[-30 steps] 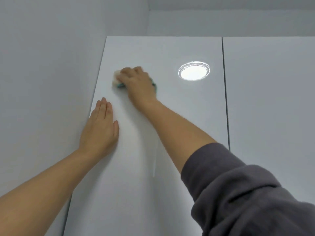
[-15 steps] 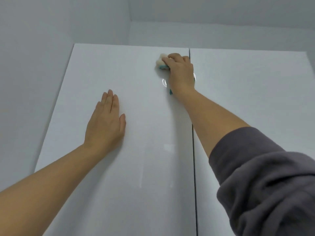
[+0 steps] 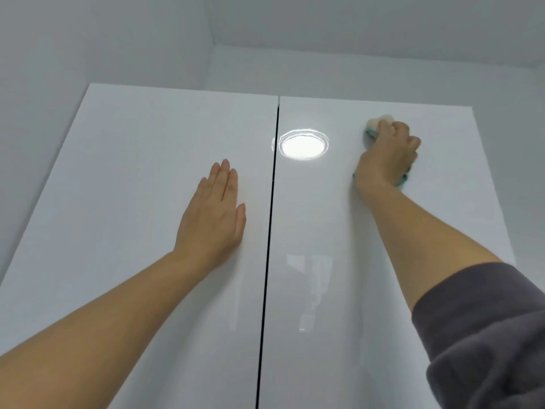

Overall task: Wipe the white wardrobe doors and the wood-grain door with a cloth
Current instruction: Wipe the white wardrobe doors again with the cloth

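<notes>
Wiping now right of the dark centre seam (image 3: 269,231): my right hand (image 3: 386,156), clenched on the cream-and-teal cloth (image 3: 376,124), has crossed from the left glossy white wardrobe door (image 3: 132,202) onto the right door (image 3: 368,276), near its top. Left hand (image 3: 213,219) stays flat, fingers together, left of seam. Left door's top judged done.

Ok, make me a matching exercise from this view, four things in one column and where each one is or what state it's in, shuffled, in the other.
Things
1. left hand
2. right hand
3. cloth
4. round light reflection

Places or states
A. bunched, cream and teal, pressed against the right wardrobe door
B. flat and open on the left wardrobe door
C. closed around the cloth near the right door's top
D. bright on the right door, just beside the dark gap between the doors

Pairs: 1-B, 2-C, 3-A, 4-D
</notes>
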The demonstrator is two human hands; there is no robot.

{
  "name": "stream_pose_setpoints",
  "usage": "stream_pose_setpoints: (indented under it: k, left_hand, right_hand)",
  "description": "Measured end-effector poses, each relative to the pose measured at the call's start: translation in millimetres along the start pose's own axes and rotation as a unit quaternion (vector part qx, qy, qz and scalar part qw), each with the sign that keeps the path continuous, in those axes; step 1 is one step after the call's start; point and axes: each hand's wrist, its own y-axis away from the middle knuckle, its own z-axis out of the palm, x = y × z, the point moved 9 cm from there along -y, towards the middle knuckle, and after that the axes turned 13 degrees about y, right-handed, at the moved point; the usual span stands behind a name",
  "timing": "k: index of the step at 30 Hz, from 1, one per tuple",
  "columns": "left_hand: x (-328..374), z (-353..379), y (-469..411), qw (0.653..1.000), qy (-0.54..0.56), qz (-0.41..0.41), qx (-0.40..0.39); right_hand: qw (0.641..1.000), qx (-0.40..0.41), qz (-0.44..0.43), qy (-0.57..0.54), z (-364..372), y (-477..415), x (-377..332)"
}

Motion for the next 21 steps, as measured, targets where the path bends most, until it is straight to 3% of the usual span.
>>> stream_pose_setpoints:
  k: [2,5,9,11,13,15,16,18,21]
  left_hand:
    - [-4.7,-2.5,7.1,1.0,-0.004,-0.028,0.0]
    - [-11.6,-12.2,29.9,0.997,-0.012,-0.071,0.0]
    - [-3.9,-23.1,73.3,0.995,-0.002,-0.092,-0.026]
    - [2.2,-28.4,95.3,0.994,-0.003,-0.092,-0.056]
    - [9.8,-38.3,115.5,0.992,-0.005,-0.093,-0.081]
    - [15.5,-55.6,134.4,0.991,0.013,-0.105,-0.086]
    - [17.6,-65.5,143.4,0.989,0.023,-0.118,-0.084]
    - [21.6,-94.1,163.0,0.985,0.041,-0.145,-0.083]
    - [27.7,-140.5,187.3,0.978,0.085,-0.178,-0.065]
  right_hand:
    - [0.993,-0.013,-0.118,-0.004,4.4,27.2,-38.2]
    - [0.937,-0.053,-0.335,-0.085,0.6,115.6,-81.8]
    - [0.838,-0.059,-0.52,-0.154,-23.7,260.7,-46.3]
    - [0.8,-0.09,-0.57,-0.165,-33.6,312.4,-19.8]
    - [0.812,-0.192,-0.508,-0.213,-42.4,321.3,-12.8]
    - [0.831,-0.33,-0.324,-0.31,-56.1,309.1,-16.2]
    - [0.82,-0.39,-0.213,-0.361,-64.9,304.2,-17.9]
    - [0.748,-0.493,-0.016,-0.444,-89.4,311.7,-27.9]
    - [0.65,-0.559,0.098,-0.505,-135.1,337.8,-49.7]
